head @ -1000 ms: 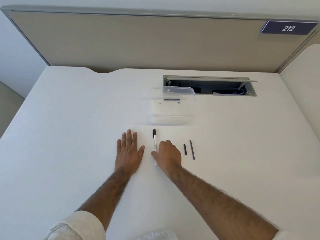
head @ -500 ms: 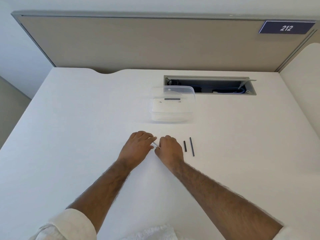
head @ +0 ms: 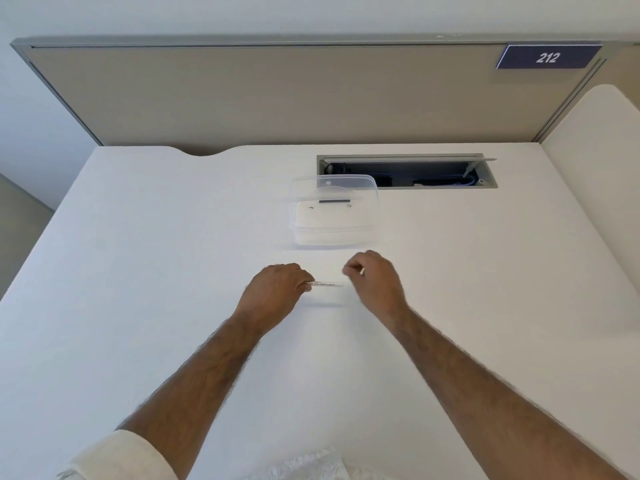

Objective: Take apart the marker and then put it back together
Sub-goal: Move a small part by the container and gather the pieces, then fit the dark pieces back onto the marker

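The left hand (head: 277,289) is curled round one end of the marker (head: 325,284), holding it level just above the counter (head: 138,271), so the white barrel pokes out toward the right. The right hand (head: 374,278) hangs just beside the barrel's free end, apart from it, fingers pinched together; whether they hold a small piece I cannot tell, as the motion blurs them. The barrel looks a light, stiff, smooth plastic tube, likely slippery under a loose pinch, so I would hold it firmly round the middle with 1 hand and take any end piece close to the joint with the other, pulling straight along its length and not bending it. Past the hands, further up the counter, sits a clear tub (head: 334,233). A thin dark stick (head: 334,201) shows through its wall, and 2 tiny specks flank it, too small to name. Behind the tub a cable hatch (head: 408,171) stands open, with wires inside.
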A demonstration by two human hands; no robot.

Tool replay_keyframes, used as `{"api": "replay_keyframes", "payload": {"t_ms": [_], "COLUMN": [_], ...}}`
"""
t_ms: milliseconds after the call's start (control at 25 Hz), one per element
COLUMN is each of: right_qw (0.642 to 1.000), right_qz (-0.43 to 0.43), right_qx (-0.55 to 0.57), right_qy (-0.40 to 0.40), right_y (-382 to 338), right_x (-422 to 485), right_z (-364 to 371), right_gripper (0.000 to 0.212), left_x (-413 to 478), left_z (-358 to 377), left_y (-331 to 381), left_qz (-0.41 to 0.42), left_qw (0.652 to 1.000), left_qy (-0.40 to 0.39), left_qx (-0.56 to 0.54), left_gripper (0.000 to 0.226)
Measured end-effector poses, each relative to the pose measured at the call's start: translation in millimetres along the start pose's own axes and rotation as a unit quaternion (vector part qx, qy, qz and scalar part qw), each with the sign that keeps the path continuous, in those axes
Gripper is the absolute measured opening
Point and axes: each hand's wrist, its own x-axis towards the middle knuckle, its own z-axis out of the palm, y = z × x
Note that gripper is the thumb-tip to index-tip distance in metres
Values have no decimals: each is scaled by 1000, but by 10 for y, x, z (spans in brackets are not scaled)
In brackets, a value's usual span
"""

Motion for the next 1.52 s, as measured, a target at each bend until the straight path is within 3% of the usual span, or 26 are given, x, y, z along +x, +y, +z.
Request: {"api": "replay_keyframes", "payload": {"t_ms": [120,240,400,640,800,960,1040,1120,1240,1520], "right_qw": [990,977,967,959,967,980,973,953,906,831], "right_qz": [137,193,212,208,192,176,177,185,191,160], "right_qx": [-39,-86,-127,-188,-168,-15,101,222,371,531], "right_qy": [10,-29,-53,-46,-17,93,105,95,77,50], "right_y": [282,379,389,345,402,305,210,125,2,-207], "right_x": [14,-18,-33,-5,15,62,103,142,120,34], "right_z": [-170,-164,-46,-27,-91,-279,-347,-367,-357,-298], "right_gripper": [18,25,9,12,5,8,17,27,19,11], "left_x": [-39,-72,-103,-107,-106,-94,-76,-62,-61,-30], "left_z": [-1,19,3,-31,-38,-48,-56,-82,-119,-130], "left_y": [-7,-25,-19,-21,8,44,83,132,185,201], "left_qz": [-29,-57,-66,-72,-84,-118,-124,-125,-127,-126], "left_qw": [1000,998,997,997,996,992,992,991,991,991], "left_qy": [3,-13,-16,-15,-10,-18,-20,-17,-11,-9], "left_qx": [-12,-23,-28,-27,-24,-32,-33,-35,-41,-46], "left_gripper": [21,20,19,20,19,17,15,14,13,11]}}
